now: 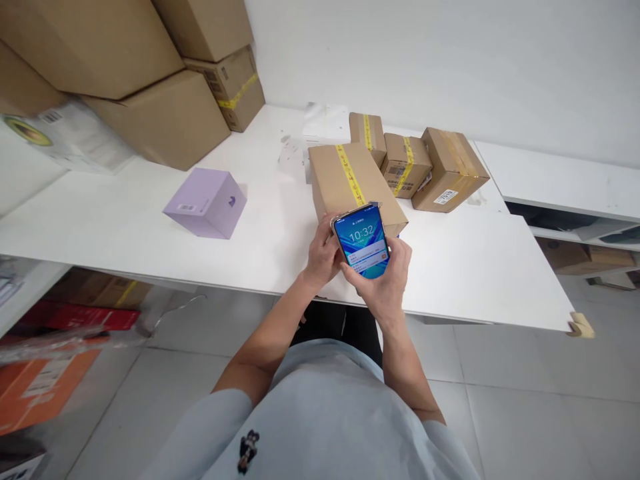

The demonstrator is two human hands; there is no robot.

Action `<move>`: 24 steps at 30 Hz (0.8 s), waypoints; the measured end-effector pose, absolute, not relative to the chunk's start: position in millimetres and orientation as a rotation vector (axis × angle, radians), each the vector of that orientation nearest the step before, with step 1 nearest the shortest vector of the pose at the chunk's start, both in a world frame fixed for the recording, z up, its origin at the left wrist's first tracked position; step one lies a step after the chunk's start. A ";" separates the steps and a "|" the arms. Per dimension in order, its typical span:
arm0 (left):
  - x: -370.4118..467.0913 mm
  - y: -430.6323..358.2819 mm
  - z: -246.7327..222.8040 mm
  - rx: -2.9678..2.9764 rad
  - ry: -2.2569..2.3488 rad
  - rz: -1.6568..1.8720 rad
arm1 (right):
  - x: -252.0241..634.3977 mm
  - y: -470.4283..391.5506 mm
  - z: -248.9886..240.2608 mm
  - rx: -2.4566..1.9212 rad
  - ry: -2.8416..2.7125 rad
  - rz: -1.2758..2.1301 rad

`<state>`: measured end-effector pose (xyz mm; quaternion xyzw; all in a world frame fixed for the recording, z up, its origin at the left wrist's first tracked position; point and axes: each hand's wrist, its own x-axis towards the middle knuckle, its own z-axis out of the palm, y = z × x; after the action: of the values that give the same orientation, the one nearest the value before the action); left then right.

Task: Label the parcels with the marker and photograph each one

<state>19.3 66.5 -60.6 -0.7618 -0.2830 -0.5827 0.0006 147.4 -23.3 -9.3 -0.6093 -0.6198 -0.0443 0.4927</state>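
A smartphone [361,241] with a lit blue lock screen reading 10:32 is held over the front of the white table. My left hand [323,253] grips its left edge, fingers curled around the side. On the right and lower edges, my right hand [383,277] is closed on the same phone, its thumb near the bottom of the screen. Just behind the phone lies a brown cardboard box [327,177] with yellow printed tape along its top; the phone hides part of its near side. Off to the left sits a lilac box [203,203], apart from both hands.
Smaller taped cartons [407,163] and a larger one [445,170] stand behind to the right. Big cardboard boxes [165,120] are stacked at the back left. The white table [475,267] has a padded front right corner [581,325]. An orange box [47,387] lies low on the left.
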 end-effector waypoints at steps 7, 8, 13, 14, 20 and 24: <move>19.7 66.1 -59.8 -2.425 -0.916 -1.881 | 147.6 -23.2 -10.4 -1.467 -1.483 -0.097; 19.8 66.3 -59.4 -2.428 -0.907 -1.862 | 148.2 -22.8 -11.1 -1.467 -1.478 -0.096; 21.6 69.6 -57.4 -2.353 -0.798 -1.885 | 150.0 -22.5 -12.8 -1.489 -1.444 -0.090; 22.2 70.1 -57.0 -2.336 -0.785 -1.905 | 149.9 -23.0 -12.5 -1.505 -1.434 -0.085; 23.3 69.3 -54.0 -2.295 -0.803 -1.866 | 161.4 -25.9 -11.7 -1.556 -1.374 -0.058; 23.6 68.3 -52.7 -2.267 -0.801 -1.880 | 193.6 -26.4 -17.0 -1.699 -1.212 -0.032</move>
<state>23.6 68.3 -52.7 -0.7421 -0.2620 -0.6154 0.0447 193.6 -26.4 -17.0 -0.7035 -0.5018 -0.0134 0.5031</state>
